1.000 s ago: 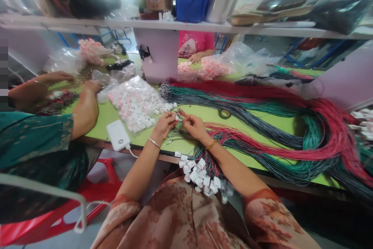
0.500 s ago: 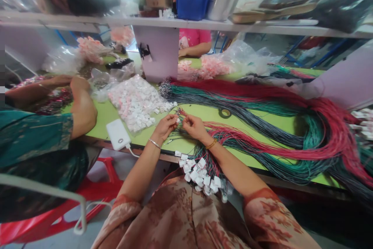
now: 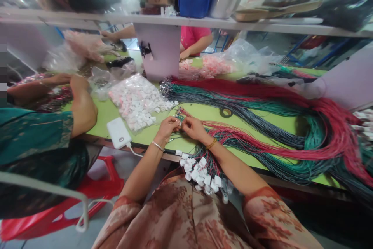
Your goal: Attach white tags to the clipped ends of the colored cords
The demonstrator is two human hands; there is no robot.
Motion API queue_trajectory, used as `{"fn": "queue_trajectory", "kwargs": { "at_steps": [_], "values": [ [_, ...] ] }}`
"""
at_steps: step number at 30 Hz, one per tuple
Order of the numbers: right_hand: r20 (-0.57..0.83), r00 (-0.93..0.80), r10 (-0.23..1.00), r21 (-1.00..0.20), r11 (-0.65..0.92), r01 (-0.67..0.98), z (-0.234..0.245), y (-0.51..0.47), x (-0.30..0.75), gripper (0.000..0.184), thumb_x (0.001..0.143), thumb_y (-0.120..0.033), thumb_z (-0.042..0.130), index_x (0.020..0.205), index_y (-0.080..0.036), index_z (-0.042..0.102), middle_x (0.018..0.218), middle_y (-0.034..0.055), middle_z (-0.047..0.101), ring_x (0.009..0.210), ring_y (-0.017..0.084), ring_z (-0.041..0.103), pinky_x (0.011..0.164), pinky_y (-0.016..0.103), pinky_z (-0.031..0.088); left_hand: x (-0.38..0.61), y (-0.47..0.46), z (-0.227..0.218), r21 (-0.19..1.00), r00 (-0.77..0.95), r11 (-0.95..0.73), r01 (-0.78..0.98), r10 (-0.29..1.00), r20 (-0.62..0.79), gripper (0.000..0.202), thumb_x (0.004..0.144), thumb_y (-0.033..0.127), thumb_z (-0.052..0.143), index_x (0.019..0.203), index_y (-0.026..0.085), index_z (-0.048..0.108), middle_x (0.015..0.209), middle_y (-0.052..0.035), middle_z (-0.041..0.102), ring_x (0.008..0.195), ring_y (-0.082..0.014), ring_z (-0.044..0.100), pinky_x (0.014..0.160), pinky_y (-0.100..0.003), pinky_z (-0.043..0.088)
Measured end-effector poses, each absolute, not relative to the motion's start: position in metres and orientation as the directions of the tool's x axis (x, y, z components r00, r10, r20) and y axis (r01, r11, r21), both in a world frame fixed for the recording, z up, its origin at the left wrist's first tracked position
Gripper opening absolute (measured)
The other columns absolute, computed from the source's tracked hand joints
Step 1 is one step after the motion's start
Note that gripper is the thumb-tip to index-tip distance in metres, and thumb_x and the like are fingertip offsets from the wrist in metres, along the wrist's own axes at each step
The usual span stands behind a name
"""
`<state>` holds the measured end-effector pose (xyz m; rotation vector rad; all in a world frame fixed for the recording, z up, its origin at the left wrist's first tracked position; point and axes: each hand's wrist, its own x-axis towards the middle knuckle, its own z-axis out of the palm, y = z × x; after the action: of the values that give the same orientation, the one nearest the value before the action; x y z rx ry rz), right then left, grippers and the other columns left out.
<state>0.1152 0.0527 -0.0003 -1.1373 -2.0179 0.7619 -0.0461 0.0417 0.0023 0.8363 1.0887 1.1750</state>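
Note:
My left hand (image 3: 167, 129) is closed in a pinch on a small white connector (image 3: 179, 123), mostly covered by the fingertips. Touching or nearly touching it, my right hand (image 3: 193, 128) has thumb and forefinger pressed together; a thin wire seems to be between them, but its end is hidden. Just behind the fingers lie the metal-tipped ends of red and dark wires (image 3: 180, 112). The long red, green and black wire bundle (image 3: 262, 146) runs off to the right. Below my hands, several wires with white connectors (image 3: 201, 175) hang over the table edge.
A clear bag of white connectors (image 3: 136, 101) lies left of my hands, beside a white power bank (image 3: 118, 133) with a cable. A tape roll (image 3: 225, 112) sits behind. A co-worker's arm (image 3: 83, 103) rests at left. A shelf (image 3: 116, 18) crosses above the table.
My fingertips have come closer together, and the white connector is now more covered. Across the table, a person's arm has reached out at the left near the pink bunch, which has shifted.

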Motion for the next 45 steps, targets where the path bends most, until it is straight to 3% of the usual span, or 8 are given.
{"fn": "queue_trajectory", "kwargs": {
  "at_steps": [3,8,12,18,23,26,29,45],
  "values": [
    [0.227,-0.389,0.893,-0.696,0.428,0.577,0.001,0.063,0.126,0.026,0.089,-0.033,0.046,0.076,-0.016,0.061,0.067,0.001,0.058,0.061,0.013,0.047,0.059,0.024,0.034,-0.049,0.042,0.002,0.946,-0.005,0.23,-0.229,0.972,-0.237,0.022,0.059,0.023,0.078,0.068,0.014,0.06,0.052,0.0009,0.06,0.045,-0.0074,0.051,0.046,-0.018,0.037],
    [0.128,-0.392,0.911,-0.378,0.411,0.83,0.003,0.072,0.138,0.015,0.085,-0.024,0.055,0.091,-0.016,0.066,0.088,0.0087,0.065,0.075,0.017,0.055,0.066,0.026,0.035,-0.05,0.043,0.002,0.963,-0.053,0.209,-0.169,0.974,-0.22,0.015,0.061,0.02,0.071,0.065,0.015,0.058,0.05,0.0015,0.058,0.042,-0.0068,0.048,0.043,-0.018,0.032],
    [0.104,-0.365,0.925,-0.316,0.379,0.87,0.006,0.069,0.135,0.019,0.091,-0.022,0.046,0.093,-0.016,0.064,0.09,0.0115,0.067,0.076,0.019,0.057,0.064,0.028,0.033,-0.048,0.043,0.001,0.96,-0.034,0.197,-0.197,0.978,-0.208,0.016,0.061,0.021,0.072,0.067,0.015,0.059,0.052,0.0013,0.058,0.044,-0.0069,0.049,0.045,-0.018,0.033],
    [0.172,-0.276,0.946,-0.478,0.325,0.816,0.008,0.069,0.139,0.015,0.09,-0.025,0.045,0.088,-0.017,0.057,0.076,0.0064,0.064,0.064,0.017,0.051,0.061,0.028,0.031,-0.048,0.042,0.003,0.918,0.066,0.204,-0.34,0.979,-0.194,0.023,0.062,0.024,0.076,0.078,0.013,0.064,0.073,-0.0036,0.068,0.057,-0.0072,0.056,0.054,-0.019,0.041],
    [0.314,-0.276,0.908,-0.781,0.412,0.469,0.019,0.068,0.125,0.018,0.087,-0.034,0.049,0.079,-0.018,0.055,0.069,-0.0005,0.058,0.061,0.013,0.047,0.06,0.025,0.036,-0.046,0.041,0.002,0.882,0.12,0.235,-0.41,0.972,-0.203,0.026,0.063,0.023,0.078,0.083,0.013,0.065,0.083,-0.0047,0.07,0.062,-0.0071,0.058,0.061,-0.02,0.045],
    [0.356,-0.262,0.897,-0.874,0.419,0.247,0.029,0.065,0.114,0.022,0.085,-0.039,0.053,0.081,-0.018,0.058,0.072,0.0001,0.06,0.065,0.013,0.05,0.064,0.026,0.041,-0.047,0.042,0.0,0.865,0.136,0.237,-0.442,0.971,-0.196,0.026,0.063,0.023,0.08,0.083,0.013,0.065,0.079,-0.0021,0.068,0.063,-0.007,0.059,0.062,-0.02,0.046],
    [0.344,-0.246,0.906,-0.902,0.391,0.183,0.033,0.061,0.113,0.024,0.082,-0.041,0.057,0.079,-0.018,0.06,0.072,0.0006,0.061,0.065,0.012,0.051,0.064,0.026,0.042,-0.048,0.042,-0.001,0.852,0.165,0.241,-0.466,0.969,-0.184,0.027,0.064,0.023,0.08,0.084,0.013,0.066,0.079,-0.0016,0.068,0.064,-0.0071,0.059,0.063,-0.019,0.047],
    [0.294,-0.239,0.925,-0.831,0.371,0.414,0.019,0.05,0.128,0.015,0.072,-0.031,0.057,0.07,-0.016,0.059,0.058,-0.0038,0.049,0.053,0.009,0.039,0.053,0.022,0.031,-0.051,0.045,-0.006,0.799,0.232,0.265,-0.54,0.959,-0.161,0.019,0.071,0.018,0.076,0.085,0.012,0.065,0.094,-0.0073,0.071,0.07,-0.0087,0.06,0.065,-0.02,0.048]
  ]
}}
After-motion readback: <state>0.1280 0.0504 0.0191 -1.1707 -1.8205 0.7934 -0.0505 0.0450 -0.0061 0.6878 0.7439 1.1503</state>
